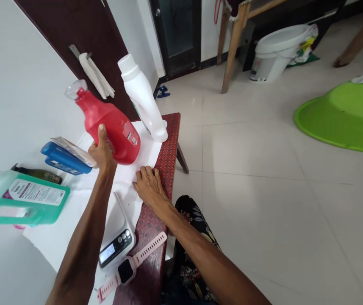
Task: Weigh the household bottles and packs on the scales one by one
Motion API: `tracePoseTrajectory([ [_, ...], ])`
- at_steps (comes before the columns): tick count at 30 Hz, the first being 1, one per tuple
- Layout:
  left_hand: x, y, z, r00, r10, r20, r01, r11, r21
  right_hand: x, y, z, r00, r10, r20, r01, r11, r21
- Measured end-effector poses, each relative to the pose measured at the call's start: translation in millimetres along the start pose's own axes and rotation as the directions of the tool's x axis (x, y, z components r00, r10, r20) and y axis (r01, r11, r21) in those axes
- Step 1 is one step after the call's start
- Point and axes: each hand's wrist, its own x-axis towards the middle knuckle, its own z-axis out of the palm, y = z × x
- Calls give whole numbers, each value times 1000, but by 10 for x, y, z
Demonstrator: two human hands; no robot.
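My left hand (102, 149) is closed round the handle of a red detergent bottle (113, 123) with a clear cap, over the far part of the table. Resting on white paper (124, 174) near the table's right edge, my right hand (149, 184) has its fingers lightly curled and holds nothing I can see. Beyond it stands a white bottle (143, 97) with a white cap. Closer to me lie a white digital scale (117, 241), its display lit, and a smartwatch with a pink strap (126, 271).
Left of my left arm stand blue bottles (65, 159), a dark bottle (38, 173) and a large green-liquid bottle (41, 199) by the wall. The red patterned table (168, 148) ends at the right. A white bucket (275, 55) and a green round object (343, 114) are beyond.
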Motion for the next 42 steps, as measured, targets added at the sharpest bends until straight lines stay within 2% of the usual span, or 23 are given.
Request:
tracePoseTrajectory([
  [4, -1, -191, 335, 1000, -15, 8, 15, 1000, 13, 14, 11, 7, 1000, 3, 7, -3, 1000, -4],
  [7, -17, -352, 459, 1000, 26, 0, -26, 1000, 12, 17, 6, 10, 999, 15, 30, -14, 1000, -5],
  [11, 4, -515, 423, 993, 120, 20, -121, 990, 68, -12, 3, 26, 1000, 18, 13, -18, 999, -41],
  [13, 41, -531, 322, 987, 105, 118, -121, 983, 141, -27, 18, 42, 1000, 6, -6, -6, 998, -64],
  [16, 129, -453, 43, 952, 77, 297, -171, 937, 305, -36, 51, 65, 999, -30, -26, 28, 995, -93],
  [18, 217, -362, -252, 940, 124, 317, -246, 892, 379, -40, 66, 73, 998, -52, -35, 47, 992, -113],
  [21, 405, -252, -838, 947, 270, 174, -321, 819, 476, -43, 70, 77, 997, -69, -27, 64, 987, -145],
  [24, 601, -232, -1412, 938, 347, -15, -267, 748, 608, -40, 56, 79, 998, -67, -16, 63, 982, -176],
  [26, 679, -268, -1647, 942, 324, -85, -192, 731, 655, -36, 45, 83, 998, -60, -7, 58, 979, -195],
  [27, 697, -293, -1698, 946, 309, -97, -166, 720, 674, -34, 42, 85, 998, -58, -2, 56, 978, -203],
  [30, 717, -358, -1602, 947, 316, -58, -173, 655, 735, -31, 42, 93, 998, -64, 2, 63, 973, -221],
  [33, 797, -346, -1309, 921, 388, 27, -263, 571, 778, -30, 52, 98, 997, -74, -2, 71, 971, -226],
  [37, 1049, -264, -1012, 911, 409, 59, -263, 462, 847, -25, 61, 99, 998, -61, -11, 57, 977, -205],
  [40, 1211, -249, -947, 911, 408, 61, -251, 430, 867, -20, 62, 88, 998, -57, -13, 53, 982, -183],
  [42, 1280, -278, -962, 907, 420, 26, -240, 465, 852, -17, 61, 77, 999, -53, -7, 51, 985, -167],
])
